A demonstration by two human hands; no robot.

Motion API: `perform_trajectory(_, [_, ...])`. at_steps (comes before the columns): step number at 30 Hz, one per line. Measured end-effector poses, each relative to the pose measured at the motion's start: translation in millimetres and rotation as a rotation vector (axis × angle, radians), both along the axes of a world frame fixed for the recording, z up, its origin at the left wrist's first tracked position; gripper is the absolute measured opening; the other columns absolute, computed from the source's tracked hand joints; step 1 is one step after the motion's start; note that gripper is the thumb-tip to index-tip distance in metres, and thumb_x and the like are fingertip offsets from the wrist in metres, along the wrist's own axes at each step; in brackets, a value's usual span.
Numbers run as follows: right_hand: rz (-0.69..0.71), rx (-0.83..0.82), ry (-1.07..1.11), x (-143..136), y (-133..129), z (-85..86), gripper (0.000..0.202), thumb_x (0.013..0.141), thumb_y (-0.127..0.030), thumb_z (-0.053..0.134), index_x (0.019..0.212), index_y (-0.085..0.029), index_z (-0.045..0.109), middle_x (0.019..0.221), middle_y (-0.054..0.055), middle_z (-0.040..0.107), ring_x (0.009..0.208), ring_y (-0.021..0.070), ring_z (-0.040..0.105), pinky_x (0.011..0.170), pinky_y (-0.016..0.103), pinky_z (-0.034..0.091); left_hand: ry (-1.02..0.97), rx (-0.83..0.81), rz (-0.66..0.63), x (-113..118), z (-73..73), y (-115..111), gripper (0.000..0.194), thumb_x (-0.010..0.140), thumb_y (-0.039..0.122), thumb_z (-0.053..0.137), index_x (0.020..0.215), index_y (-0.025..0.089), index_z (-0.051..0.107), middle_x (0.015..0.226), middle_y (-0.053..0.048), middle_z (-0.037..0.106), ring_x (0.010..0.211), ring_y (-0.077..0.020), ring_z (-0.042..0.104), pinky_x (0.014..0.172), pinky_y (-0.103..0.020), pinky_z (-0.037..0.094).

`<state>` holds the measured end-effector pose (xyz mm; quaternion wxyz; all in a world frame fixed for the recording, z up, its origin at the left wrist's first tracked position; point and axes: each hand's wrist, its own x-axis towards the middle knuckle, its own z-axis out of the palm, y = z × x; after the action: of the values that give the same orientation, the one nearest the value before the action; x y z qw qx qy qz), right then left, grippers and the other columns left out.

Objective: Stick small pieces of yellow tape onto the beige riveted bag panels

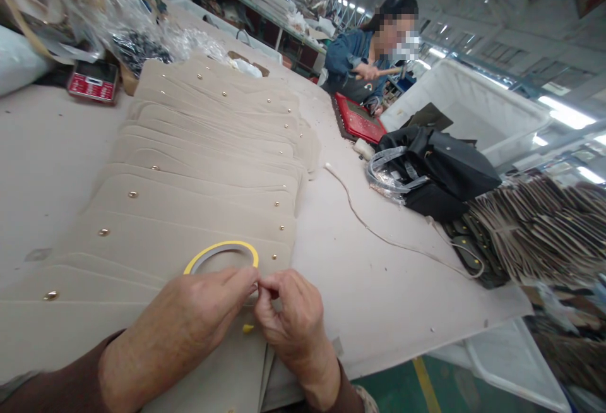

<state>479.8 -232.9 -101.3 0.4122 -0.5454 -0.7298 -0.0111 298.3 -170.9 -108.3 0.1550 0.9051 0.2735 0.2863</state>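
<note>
My left hand (pixel 203 302) is closed around the near part of a roll of yellow tape (pixel 220 247), whose far rim shows above my fingers. Its fingertips meet those of my right hand (pixel 293 305), which is pinched tight; whatever lies between thumb and finger is too small to make out. Both hands are over a fanned-out row of overlapping beige panels (pixel 199 204) with brass-coloured studs (pixel 133 194). A small yellow scrap (pixel 248 328) lies just below the fingertips, on the nearest panels.
Across the table, a person (pixel 360 53) holds a hammer (pixel 391 72) by a red tray (pixel 357 119). A black bag (pixel 440 167) and a thin cord (pixel 379 234) lie right, beside stacked panels (pixel 544 223). Back left are a red-and-black box (pixel 93 81) and plastic bags (pixel 137 34).
</note>
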Motion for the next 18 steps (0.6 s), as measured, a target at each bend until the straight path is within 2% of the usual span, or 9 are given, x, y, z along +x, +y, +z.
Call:
perform_trajectory(4, [-0.065,-0.061,0.169,0.9,2.8,3.1,0.019,0.092,-0.008,0.056,0.087,-0.020,0.070,0.070,0.001,0.070,0.061,0.0148,0.067,0.060,0.024,0.052,-0.034,0.133,-0.001,6.8,4.3,5.4,0.028,0.103,0.008,0.037,0.088,0.025,0.053,0.066,0.004,0.057,0.049,-0.0169,0.057,0.047,-0.034,0.035])
perform_trajectory(8, [-0.145,-0.338,0.538,-2.9,5.8,5.7,0.014,0.090,-0.017,0.062,0.079,-0.020,0.072,0.067,0.000,0.073,0.056,0.0133,0.066,0.053,0.021,0.050,-0.025,0.220,0.001,12.9,9.7,12.0,0.031,0.105,0.008,0.036,0.088,0.025,0.054,0.068,0.002,0.057,0.053,-0.0168,0.058,0.049,-0.033,0.037])
perform_trajectory(13, [-0.208,-0.474,0.723,-3.9,13.1,0.0,0.014,0.086,-0.028,0.065,0.079,-0.020,0.073,0.068,0.001,0.074,0.056,0.0142,0.065,0.053,0.023,0.052,-0.099,0.203,0.018,14.7,11.1,4.6,0.026,0.107,0.008,0.038,0.098,0.024,0.056,0.070,0.003,0.059,0.056,-0.0161,0.058,0.051,-0.032,0.039])
perform_trajectory(16, [-0.326,-0.567,0.841,8.8,19.2,-5.6,0.020,0.081,-0.038,0.070,0.074,-0.019,0.072,0.057,-0.001,0.068,0.052,0.0151,0.062,0.049,0.024,0.051,-0.165,0.155,0.011,12.4,11.8,-6.2,0.024,0.109,0.009,0.038,0.108,0.023,0.057,0.081,0.000,0.068,0.066,-0.0173,0.063,0.057,-0.034,0.043])
perform_trajectory(18, [-0.364,-0.630,0.921,20.2,21.8,-6.7,0.027,0.079,-0.045,0.075,0.075,-0.018,0.073,0.055,-0.001,0.066,0.049,0.0154,0.062,0.048,0.025,0.052,-0.136,0.138,0.024,9.8,9.7,-9.0,0.024,0.111,0.012,0.037,0.111,0.023,0.058,0.085,-0.001,0.069,0.068,-0.0186,0.063,0.060,-0.035,0.043])
